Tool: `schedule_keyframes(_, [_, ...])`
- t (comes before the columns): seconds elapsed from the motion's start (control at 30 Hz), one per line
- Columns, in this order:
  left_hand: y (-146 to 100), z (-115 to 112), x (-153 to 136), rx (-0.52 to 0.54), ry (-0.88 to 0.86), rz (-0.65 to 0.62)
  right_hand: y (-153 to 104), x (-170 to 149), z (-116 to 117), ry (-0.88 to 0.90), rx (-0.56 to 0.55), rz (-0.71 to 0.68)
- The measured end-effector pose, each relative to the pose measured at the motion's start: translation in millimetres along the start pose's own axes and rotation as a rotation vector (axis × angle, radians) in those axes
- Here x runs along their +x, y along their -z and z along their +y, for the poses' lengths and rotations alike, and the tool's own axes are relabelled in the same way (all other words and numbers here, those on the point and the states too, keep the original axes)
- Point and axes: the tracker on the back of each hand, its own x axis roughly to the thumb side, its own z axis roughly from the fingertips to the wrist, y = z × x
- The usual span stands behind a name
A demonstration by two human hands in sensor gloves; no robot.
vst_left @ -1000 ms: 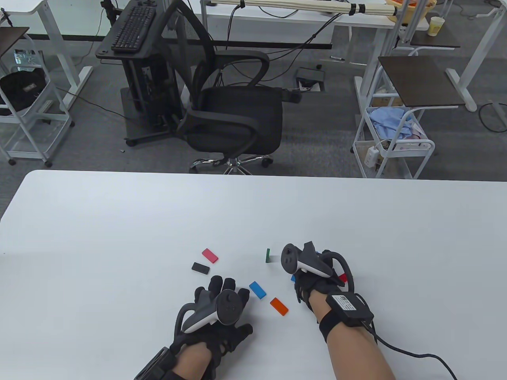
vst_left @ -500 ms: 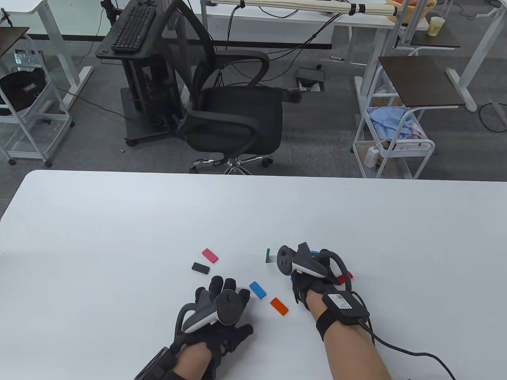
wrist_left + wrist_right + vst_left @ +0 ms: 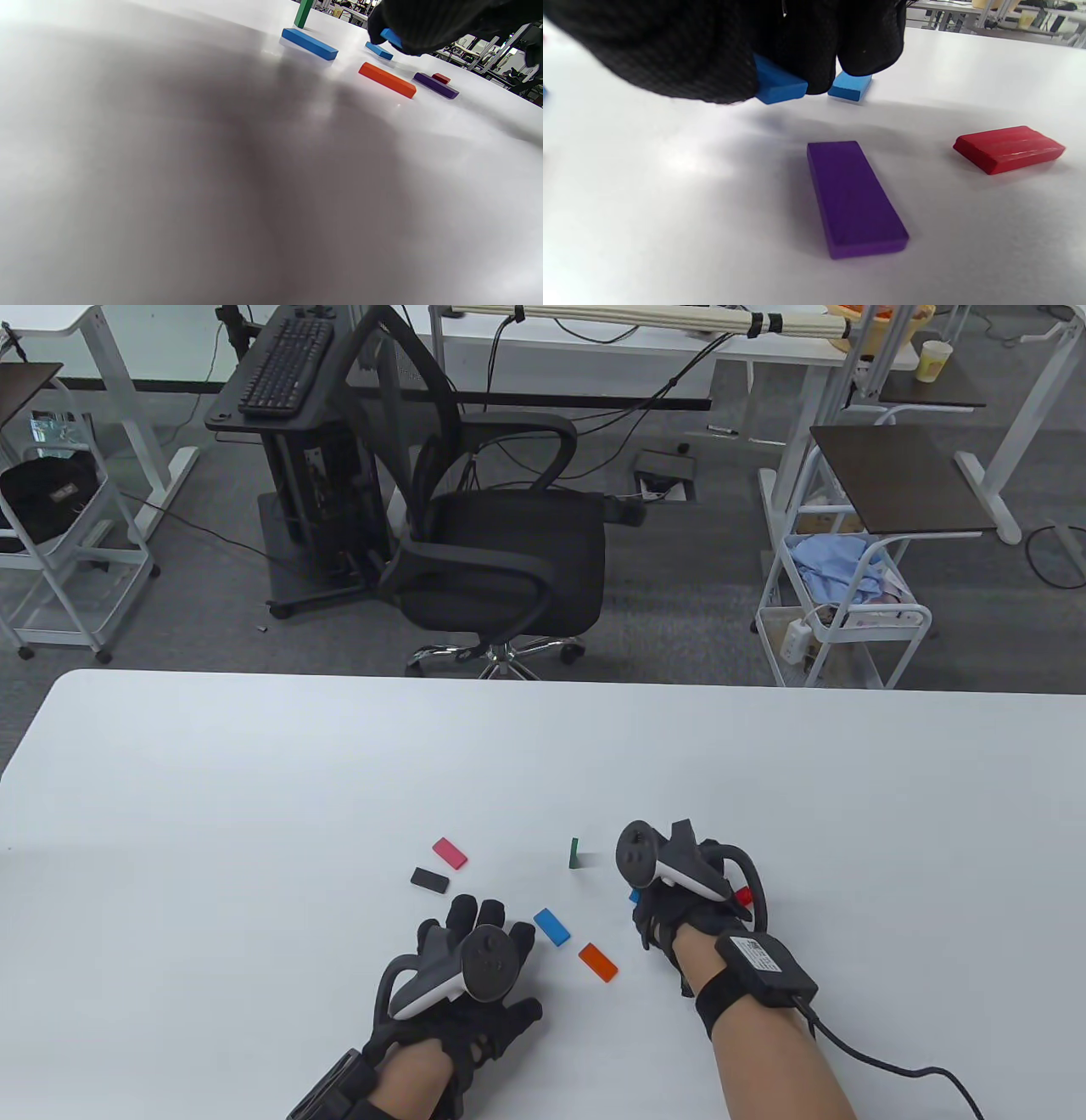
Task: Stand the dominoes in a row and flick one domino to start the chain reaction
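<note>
A green domino (image 3: pixel 574 853) stands upright on the white table (image 3: pixel 254 814); it also shows in the left wrist view (image 3: pixel 303 12). My right hand (image 3: pixel 670 899) hovers just right of it, and its fingertips (image 3: pixel 814 63) pinch a blue domino (image 3: pixel 778 82) held just above the table. Under that hand lie a second blue domino (image 3: pixel 849 86), a purple one (image 3: pixel 855 197) and a red one (image 3: pixel 1009 148). Flat pink (image 3: pixel 450 853), black (image 3: pixel 429 880), blue (image 3: pixel 551 926) and orange (image 3: pixel 598 963) dominoes lie nearer my left hand (image 3: pixel 475 950). That hand rests on the table holding nothing.
Beyond the table's far edge stand a black office chair (image 3: pixel 501 560), a white wire cart (image 3: pixel 840 619) and desks. A cable (image 3: pixel 891 1065) trails from my right wrist across the table.
My right hand drifted slightly left, then back right, still holding the blue domino. The left hand and the loose dominoes have not moved.
</note>
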Motion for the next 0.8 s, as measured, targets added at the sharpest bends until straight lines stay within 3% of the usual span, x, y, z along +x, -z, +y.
schedule_keyframes(0.37, [-0.4, 0.8, -2.2, 0.003, -0.009, 0.008, 2.9, -15.5, -13.7, 0.229, -0.076, 0.009])
schedule_keyframes(0.6, [-0.7, 1.3, -3.2, 0.002, -0.013, 0.013, 15.2, -19.2, -6.6, 0.505, -0.123, 0.035])
schedule_keyframes(0.8, [-0.6, 1.7, -4.3, 0.001, -0.019, 0.016, 27.8, -15.3, 1.9, 0.609, -0.135, 0.062])
